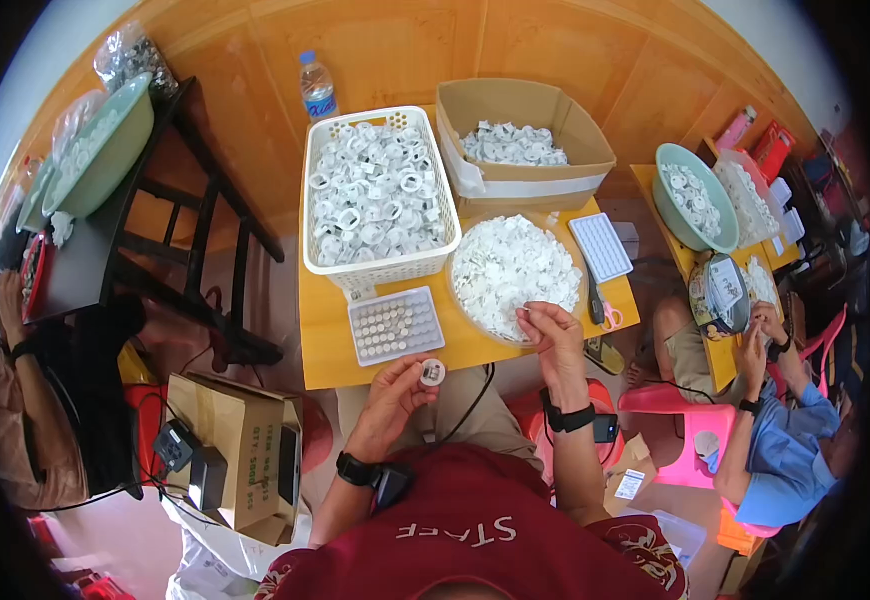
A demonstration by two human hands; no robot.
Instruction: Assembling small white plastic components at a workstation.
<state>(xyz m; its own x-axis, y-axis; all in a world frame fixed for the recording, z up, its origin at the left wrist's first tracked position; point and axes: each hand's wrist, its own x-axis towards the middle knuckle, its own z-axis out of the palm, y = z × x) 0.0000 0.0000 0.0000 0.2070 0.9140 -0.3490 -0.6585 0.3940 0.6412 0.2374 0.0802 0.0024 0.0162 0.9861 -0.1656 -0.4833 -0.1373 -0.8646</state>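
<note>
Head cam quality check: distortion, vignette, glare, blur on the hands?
Head view: strong fisheye, the yellow table edges bow and the corners are black vignette. Lighting is bright and even with soft shadows; the white parts in the basket and round tray look near blown out. Left hand holding a small round part and right hand look sharp, no obvious motion blur.

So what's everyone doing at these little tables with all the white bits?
A person in a red shirt sits at a yellow table. Their left hand holds a small round white part, while the right hand picks at a round tray of white pieces. A white basket and cardboard box hold more. At the right, another person works at a similar table.
</note>
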